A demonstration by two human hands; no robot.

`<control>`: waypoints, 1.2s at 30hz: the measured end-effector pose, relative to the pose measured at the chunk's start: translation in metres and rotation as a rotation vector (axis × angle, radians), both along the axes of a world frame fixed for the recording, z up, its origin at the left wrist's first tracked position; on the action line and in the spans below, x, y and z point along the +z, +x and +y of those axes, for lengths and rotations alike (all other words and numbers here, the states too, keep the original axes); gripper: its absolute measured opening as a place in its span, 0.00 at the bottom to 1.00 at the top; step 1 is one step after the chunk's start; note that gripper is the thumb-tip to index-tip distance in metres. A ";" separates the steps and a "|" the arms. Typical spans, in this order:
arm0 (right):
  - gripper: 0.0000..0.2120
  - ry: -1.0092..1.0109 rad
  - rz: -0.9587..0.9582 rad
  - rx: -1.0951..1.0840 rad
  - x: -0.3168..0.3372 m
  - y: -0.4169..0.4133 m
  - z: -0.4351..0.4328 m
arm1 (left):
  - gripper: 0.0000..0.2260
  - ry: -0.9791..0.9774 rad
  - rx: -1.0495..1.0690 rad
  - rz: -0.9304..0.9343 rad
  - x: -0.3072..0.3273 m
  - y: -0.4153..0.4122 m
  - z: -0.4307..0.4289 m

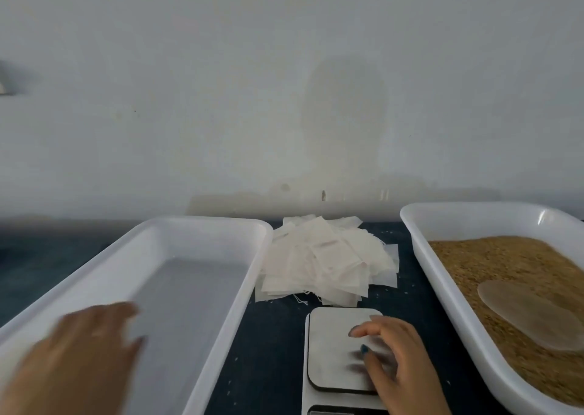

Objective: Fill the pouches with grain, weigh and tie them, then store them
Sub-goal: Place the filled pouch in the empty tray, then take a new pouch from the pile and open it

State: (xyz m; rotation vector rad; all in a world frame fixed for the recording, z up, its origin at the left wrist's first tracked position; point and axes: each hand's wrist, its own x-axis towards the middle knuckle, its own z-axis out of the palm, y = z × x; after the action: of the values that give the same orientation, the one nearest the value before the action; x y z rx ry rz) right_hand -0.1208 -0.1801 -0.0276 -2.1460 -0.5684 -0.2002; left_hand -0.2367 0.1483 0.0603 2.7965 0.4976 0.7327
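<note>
Left hand (pixel 79 348) blurred, fingers spread, empty, over left tray (pixel 221 222). Right hand (pixel 393 351) loose-fingered, holding nothing, over scale (pixel 331 335). Pouches (pixel 325 263) piled behind scale, between trays. Grain (pixel 505 266), scoop (pixel 531 313) in right tray (pixel 422 250).

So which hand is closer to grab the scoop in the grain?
Right hand, probably: it's over the scale, beside the grain tray holding the scoop. The left hand is over the empty tray.

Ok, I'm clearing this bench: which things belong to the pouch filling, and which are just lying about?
For the job: pile of pouches, scale, tray of grain, scoop in it, empty tray.
Lying about: white specks on the table, grey thing on the wall.
</note>
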 end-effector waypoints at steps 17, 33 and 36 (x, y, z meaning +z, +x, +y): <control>0.23 0.013 0.255 -0.137 0.012 0.134 0.048 | 0.20 0.007 -0.399 0.208 -0.078 0.261 -0.153; 0.13 0.235 0.146 -0.188 0.005 0.126 0.028 | 0.07 -0.458 -0.296 -0.202 -0.073 0.233 -0.129; 0.19 0.233 0.048 -0.220 0.012 0.122 0.030 | 0.07 -0.821 -0.326 -0.247 -0.059 0.228 -0.127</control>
State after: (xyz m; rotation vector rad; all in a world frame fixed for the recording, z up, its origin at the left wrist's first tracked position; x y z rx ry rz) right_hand 0.0016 -0.1498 -0.0159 -1.9773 -0.2654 -0.3185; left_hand -0.0083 0.0217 0.0017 1.9256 0.2108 0.6036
